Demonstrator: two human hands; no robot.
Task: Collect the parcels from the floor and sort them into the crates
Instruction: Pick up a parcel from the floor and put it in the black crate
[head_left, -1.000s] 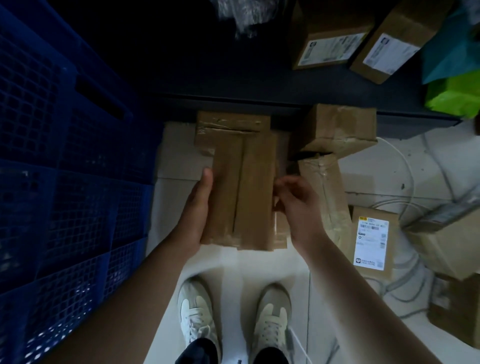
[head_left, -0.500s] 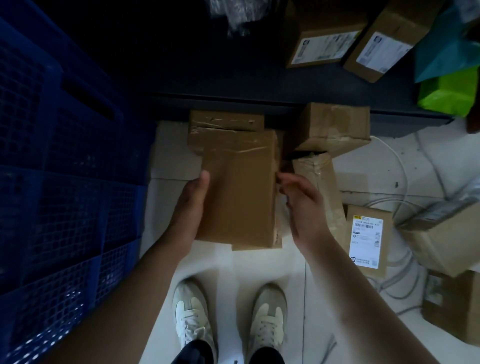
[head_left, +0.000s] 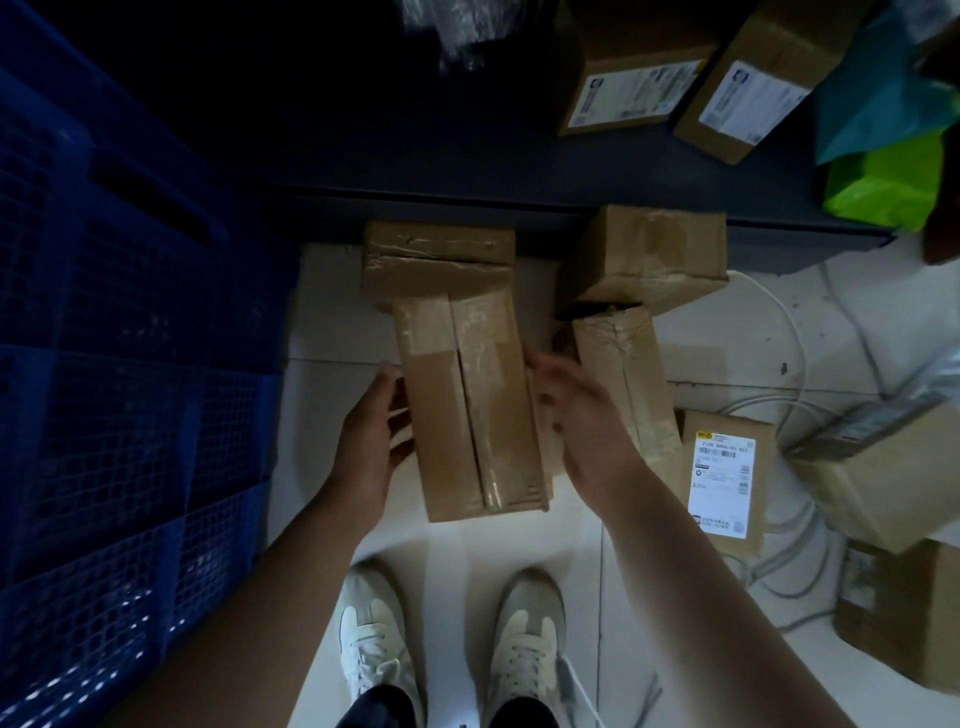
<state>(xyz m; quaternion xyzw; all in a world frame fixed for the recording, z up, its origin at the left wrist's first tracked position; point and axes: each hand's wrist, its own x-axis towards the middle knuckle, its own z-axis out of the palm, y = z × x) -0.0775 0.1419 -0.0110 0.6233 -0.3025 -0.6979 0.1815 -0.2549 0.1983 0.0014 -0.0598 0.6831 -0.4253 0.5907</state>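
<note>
I hold a long brown cardboard parcel (head_left: 467, 405) over the floor, a taped seam running down its upper face. My left hand (head_left: 366, 436) grips its left side with the fingers tucked underneath. My right hand (head_left: 587, 421), blurred, presses against its right side. Blue plastic crates (head_left: 130, 364) stand stacked on the left, right beside my left arm. More brown parcels lie on the floor: one behind the held parcel (head_left: 439, 260), one at centre right (head_left: 649, 254), a tape-wrapped one (head_left: 628, 374) and a flat one with a white label (head_left: 722, 478).
A dark ledge (head_left: 415, 171) crosses the back, with two labelled boxes (head_left: 628, 83), a teal bag (head_left: 883, 88) and a green bag (head_left: 883, 182) on it. White cables (head_left: 795, 338) trail over the tiles on the right beside further boxes (head_left: 883, 488). My shoes (head_left: 374, 639) are directly below.
The parcel has turned in my hands: a plain broad face showed half a second ago, now the taped seam faces up. My right hand has shifted along its right side.
</note>
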